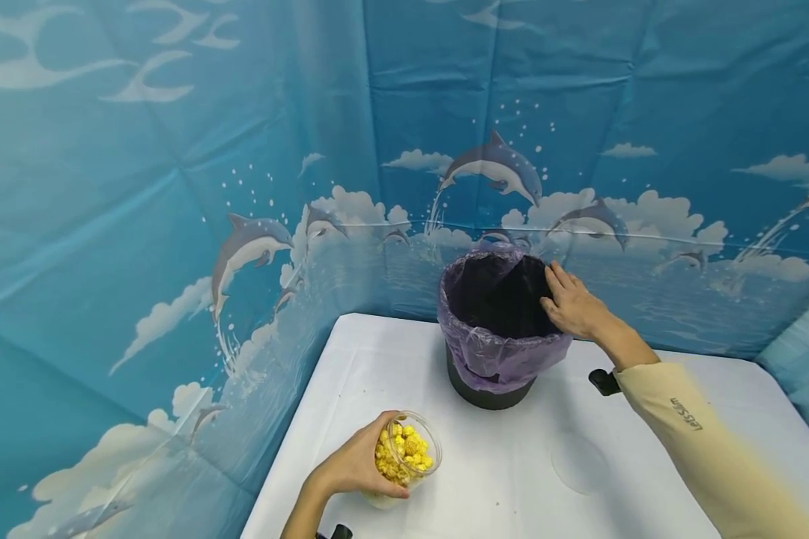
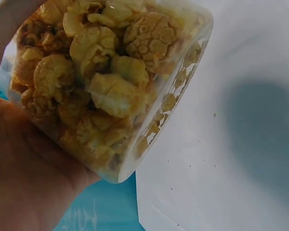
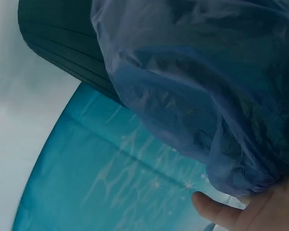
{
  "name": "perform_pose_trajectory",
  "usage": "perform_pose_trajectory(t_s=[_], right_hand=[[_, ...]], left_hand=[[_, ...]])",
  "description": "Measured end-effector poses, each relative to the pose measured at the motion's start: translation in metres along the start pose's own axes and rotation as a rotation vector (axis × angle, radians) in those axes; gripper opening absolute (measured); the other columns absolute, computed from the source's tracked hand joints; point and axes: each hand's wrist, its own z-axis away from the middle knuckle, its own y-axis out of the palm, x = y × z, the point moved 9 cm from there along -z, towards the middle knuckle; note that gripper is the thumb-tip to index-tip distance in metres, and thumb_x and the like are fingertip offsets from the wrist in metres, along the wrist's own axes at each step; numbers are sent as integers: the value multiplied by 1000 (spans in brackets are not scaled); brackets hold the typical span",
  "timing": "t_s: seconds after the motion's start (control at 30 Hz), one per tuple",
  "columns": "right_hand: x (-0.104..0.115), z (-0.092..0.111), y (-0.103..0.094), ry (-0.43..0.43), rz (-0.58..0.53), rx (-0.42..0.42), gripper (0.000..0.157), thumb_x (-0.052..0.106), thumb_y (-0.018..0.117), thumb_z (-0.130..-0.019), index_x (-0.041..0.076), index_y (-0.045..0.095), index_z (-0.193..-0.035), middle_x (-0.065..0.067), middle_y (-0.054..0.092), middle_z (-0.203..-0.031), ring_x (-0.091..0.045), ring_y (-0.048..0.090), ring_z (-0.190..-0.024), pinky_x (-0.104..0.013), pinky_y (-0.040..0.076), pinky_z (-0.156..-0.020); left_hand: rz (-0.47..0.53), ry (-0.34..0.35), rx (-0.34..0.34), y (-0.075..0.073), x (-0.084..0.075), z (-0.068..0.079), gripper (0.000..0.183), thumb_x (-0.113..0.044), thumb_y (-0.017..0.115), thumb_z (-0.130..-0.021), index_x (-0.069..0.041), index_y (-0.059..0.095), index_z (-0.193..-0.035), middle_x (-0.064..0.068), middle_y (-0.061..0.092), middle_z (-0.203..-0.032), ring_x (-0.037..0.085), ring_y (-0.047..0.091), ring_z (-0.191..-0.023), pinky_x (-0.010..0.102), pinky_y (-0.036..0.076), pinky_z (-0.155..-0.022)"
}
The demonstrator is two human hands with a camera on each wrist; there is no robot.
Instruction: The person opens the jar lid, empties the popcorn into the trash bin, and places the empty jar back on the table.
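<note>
Holding popcorn jar at near L part of tabletop, w/ L grip clamped round its side; touching purple bag lining blk bin farther back, w/ R grip apart, fingers approx. straight.

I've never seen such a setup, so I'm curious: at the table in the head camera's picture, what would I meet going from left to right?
Left hand, clear jar of yellow popcorn, black bin lined with a purple bag, right hand, pale yellow sleeve.
</note>
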Motion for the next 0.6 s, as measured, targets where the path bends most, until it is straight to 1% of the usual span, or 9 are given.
perform_pose_trajectory(t_s=[0.07,0.13,0.23,0.3,0.47,0.53,0.6], right_hand=[[-1,1,3,2,2,-12,67,18,37,-110,-16,6,-158,-38,-2,-167,-65,9,-148,-72,15,-121],[-1,3,3,5,4,-22,67,18,36,-110,-17,6,-158,-38,-3,-167,-65,11,-147,-72,16,-120],[0,4,4,10,4,-20,67,18,35,-110,-16,4,-158,-37,-4,-167,-66,11,-146,-71,16,-120],[1,4,4,15,7,-15,67,19,34,-110,-16,4,-159,-36,-5,-168,-66,11,-146,-71,16,-121],[0,4,5,37,26,-3,67,20,32,-109,-14,3,-160,-33,-6,-169,-65,12,-147,-72,18,-121],[-1,4,5,42,36,-9,67,19,32,-108,-13,4,-160,-33,-5,-169,-64,14,-147,-73,19,-120],[-2,5,5,46,42,-14,67,18,33,-108,-13,4,-160,-32,-4,-169,-64,15,-147,-74,22,-119]], left_hand=[[0,6,3,-6,-2,-3,108,-38,97,-67,-22,37,-155,3,58,-144,21,60,-129,48,51,-107],[-5,13,-3,-17,-7,-7,109,-38,97,-66,-19,36,-155,5,57,-144,23,59,-129,49,51,-107],[-26,38,-38,-41,-22,-19,112,-36,98,-65,-15,36,-156,9,55,-147,25,57,-132,53,49,-110],[-70,61,-79,-63,-37,-29,114,-36,98,-64,-12,35,-156,12,54,-149,27,56,-133,55,48,-111],[-195,104,-185,-120,-80,-62,116,-32,97,-67,-12,30,-159,16,46,-157,34,51,-141,60,45,-113],[-245,121,-222,-139,-98,-77,117,-31,97,-68,-12,27,-161,17,42,-159,37,46,-144,64,39,-116],[-298,143,-254,-154,-116,-92,118,-31,96,-69,-12,25,-161,18,40,-161,40,43,-146,68,34,-118]])
